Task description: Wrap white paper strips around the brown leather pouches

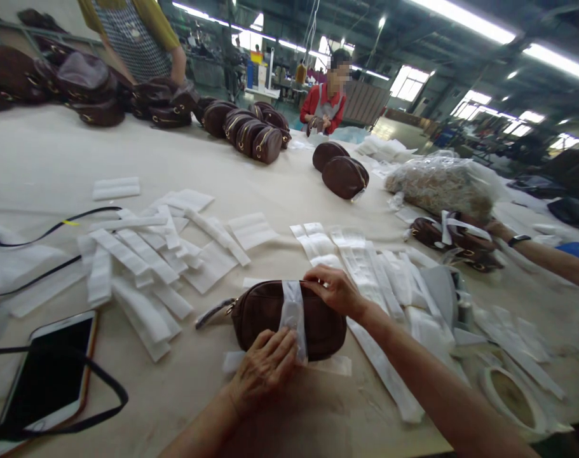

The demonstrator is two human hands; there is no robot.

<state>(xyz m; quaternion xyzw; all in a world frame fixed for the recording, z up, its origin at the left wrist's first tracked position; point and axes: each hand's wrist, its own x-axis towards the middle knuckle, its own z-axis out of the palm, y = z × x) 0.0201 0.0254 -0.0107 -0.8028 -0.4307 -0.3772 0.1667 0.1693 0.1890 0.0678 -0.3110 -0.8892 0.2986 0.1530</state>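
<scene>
A dark brown zippered pouch lies in front of me, with a white translucent strip running across its middle. My left hand rests on the front of the pouch, fingers stretched out flat over the lower part of the strip. At the top edge, my right hand grips the pouch between thumb and fingers; its fingertips are partly hidden. A zipper pull wrapped in clear film sticks out from the pouch's left end.
White foam strips lie heaped at left, more foam sheets at right. A phone, black cables and a tape roll lie nearby. Brown pouches line the back. Co-workers stand beyond; another's arm reaches in at right.
</scene>
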